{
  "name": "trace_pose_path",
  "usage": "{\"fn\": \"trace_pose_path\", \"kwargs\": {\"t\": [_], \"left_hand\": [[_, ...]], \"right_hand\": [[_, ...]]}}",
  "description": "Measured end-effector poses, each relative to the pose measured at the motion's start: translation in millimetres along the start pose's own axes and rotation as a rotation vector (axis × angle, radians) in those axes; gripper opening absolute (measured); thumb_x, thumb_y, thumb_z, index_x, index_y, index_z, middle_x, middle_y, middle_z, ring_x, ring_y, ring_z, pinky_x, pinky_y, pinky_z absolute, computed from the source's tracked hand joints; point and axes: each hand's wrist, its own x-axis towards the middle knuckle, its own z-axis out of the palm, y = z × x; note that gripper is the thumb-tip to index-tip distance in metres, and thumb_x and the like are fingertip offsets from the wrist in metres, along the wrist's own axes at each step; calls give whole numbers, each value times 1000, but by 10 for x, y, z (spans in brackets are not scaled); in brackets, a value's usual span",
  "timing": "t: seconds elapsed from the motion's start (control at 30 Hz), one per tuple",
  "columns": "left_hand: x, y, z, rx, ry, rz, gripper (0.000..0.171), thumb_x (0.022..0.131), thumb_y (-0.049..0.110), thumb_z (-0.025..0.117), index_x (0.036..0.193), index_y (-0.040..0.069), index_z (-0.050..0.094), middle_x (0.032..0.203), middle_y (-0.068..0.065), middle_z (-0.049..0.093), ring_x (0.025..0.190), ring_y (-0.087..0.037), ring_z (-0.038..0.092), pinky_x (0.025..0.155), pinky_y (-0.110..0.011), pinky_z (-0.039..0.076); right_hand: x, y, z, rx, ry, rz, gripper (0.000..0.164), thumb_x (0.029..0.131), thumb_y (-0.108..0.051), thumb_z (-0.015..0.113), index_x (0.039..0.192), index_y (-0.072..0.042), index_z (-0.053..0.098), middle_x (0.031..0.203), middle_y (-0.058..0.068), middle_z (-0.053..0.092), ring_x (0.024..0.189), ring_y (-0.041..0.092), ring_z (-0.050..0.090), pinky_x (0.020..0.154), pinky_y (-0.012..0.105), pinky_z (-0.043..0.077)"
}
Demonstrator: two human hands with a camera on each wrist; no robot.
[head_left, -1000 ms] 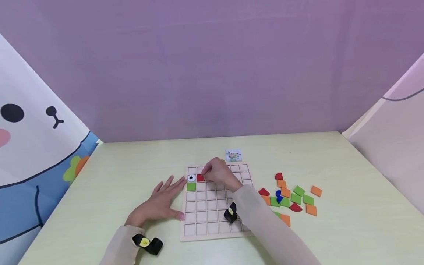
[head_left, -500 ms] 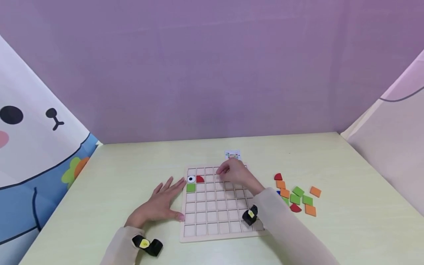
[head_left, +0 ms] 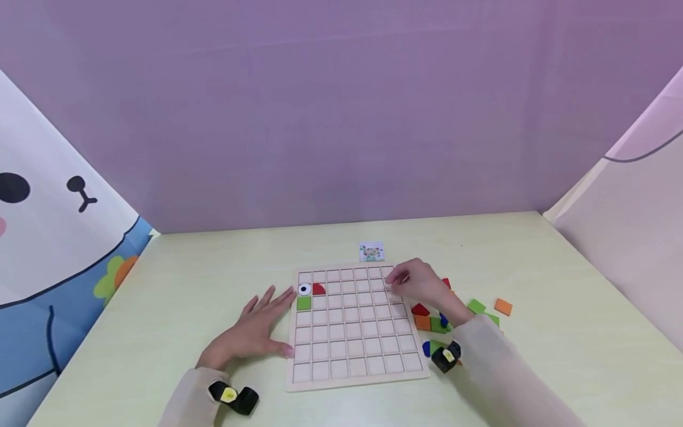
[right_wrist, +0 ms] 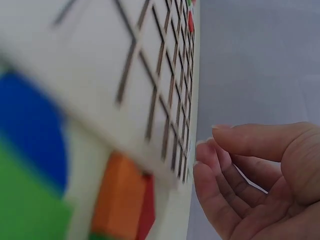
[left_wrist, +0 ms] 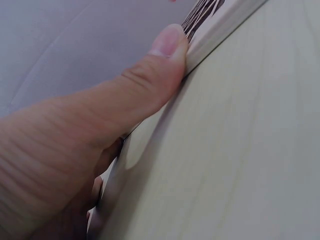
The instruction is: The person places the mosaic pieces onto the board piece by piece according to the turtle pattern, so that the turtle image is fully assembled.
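Observation:
A wooden grid board (head_left: 352, 349) lies on the table. Near its upper left sit a white eye tile (head_left: 305, 289), a red quarter-round tile (head_left: 318, 289) and a green square tile (head_left: 303, 303). My left hand (head_left: 248, 332) rests at the board's left edge with fingers spread, its thumb (left_wrist: 167, 47) against the side of the board. Over the board's upper right edge is my right hand (head_left: 424, 286), its fingers loosely bent. In the right wrist view its thumb (right_wrist: 250, 140) stands near the fingertips, and no tile shows among them.
Loose tiles lie right of the board, among them an orange square (head_left: 504, 306), a red piece (head_left: 420, 310) and a blue piece (head_left: 426, 349); my right forearm hides some of them. A small printed picture card (head_left: 371, 251) lies behind the board. A purple wall (head_left: 341, 118) closes the back.
My right hand has moved away from the red quarter-round tile, rightward across the board to its right edge. That tile stays in its cell. The left hand has kept its place.

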Motion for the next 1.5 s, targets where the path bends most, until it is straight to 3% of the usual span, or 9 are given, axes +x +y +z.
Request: {"fn": "trace_pose_path", "kwargs": {"t": [0.2,0.7,0.87,1.13,1.5], "left_hand": [[-2,3,-1,-5,-1,1,112,66,59,75,152,8,23,159,-11,19,145,-44,1,113,-65,0],[3,12,12,7,6,9,112,66,58,76,151,7,24,158,-12,20,145,-46,2,112,-66,1],[1,9,18,2,1,3,112,66,59,75,151,8,23,159,-11,20,145,-44,2,113,-65,1],[5,13,23,7,5,6,113,66,59,75,151,8,23,158,-12,20,145,-45,2,113,-65,0],[6,9,17,-5,-5,-4,112,67,60,75,152,9,22,159,-10,19,146,-44,0,113,-64,-1]], "right_hand": [[-132,180,-101,-13,-7,39,14,83,0,66,95,-4,70,85,5,64,74,16,54,64,25,49],[-521,442,-302,-94,-43,-25,19,77,-2,74,94,-5,68,81,2,61,75,16,52,66,24,48],[-619,499,-301,-95,-62,-1,22,74,-3,77,94,-8,68,81,1,60,76,16,52,65,22,47],[-676,565,-295,-112,-87,9,27,70,-1,79,93,-9,68,80,1,57,75,17,48,63,25,40],[-667,541,-265,-144,-73,21,27,69,0,80,89,-9,65,80,1,55,77,17,48,67,29,42]]}}
